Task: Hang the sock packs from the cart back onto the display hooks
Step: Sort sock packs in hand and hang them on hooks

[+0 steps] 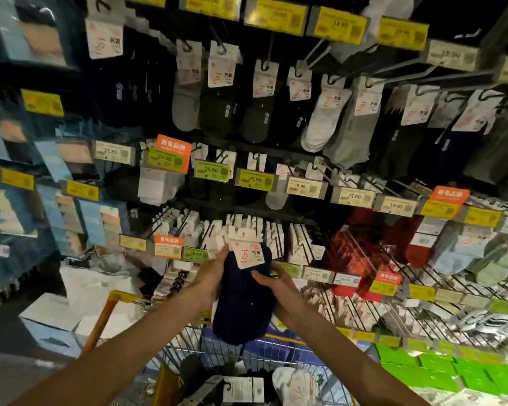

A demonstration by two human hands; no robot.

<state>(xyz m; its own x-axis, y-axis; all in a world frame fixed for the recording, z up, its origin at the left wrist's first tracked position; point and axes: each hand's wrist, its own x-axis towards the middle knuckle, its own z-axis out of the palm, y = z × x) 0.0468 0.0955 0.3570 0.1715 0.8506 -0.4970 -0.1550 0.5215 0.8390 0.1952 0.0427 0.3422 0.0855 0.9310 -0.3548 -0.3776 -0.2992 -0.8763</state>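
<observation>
Sitting nearest, below both wrists: wire cart (pixel 255 358) holding loose sock packs — white pair (pixel 294 385) and dark pack with white card (pixel 242 389).

Gripping navy sock pack (pixel 242 297) above the cart, both hands on it. Left hand (pixel 208 276) wrapping the pack's left edge, fingers curled around it, fingertips reaching up beside the white header card (pixel 248 253). Right hand (pixel 279 285) clamping the right side, thumb pressing across the front of the fabric, other fingers hidden behind the pack.

Holding the header card's top just at the white-carded packs on the lower hooks (pixel 247 227); touching or not — cannot tell.

Hanging beyond the fingertips: price tags (pixel 254 180), then upper row of grey, black and white socks (pixel 323 118), well apart.
</observation>
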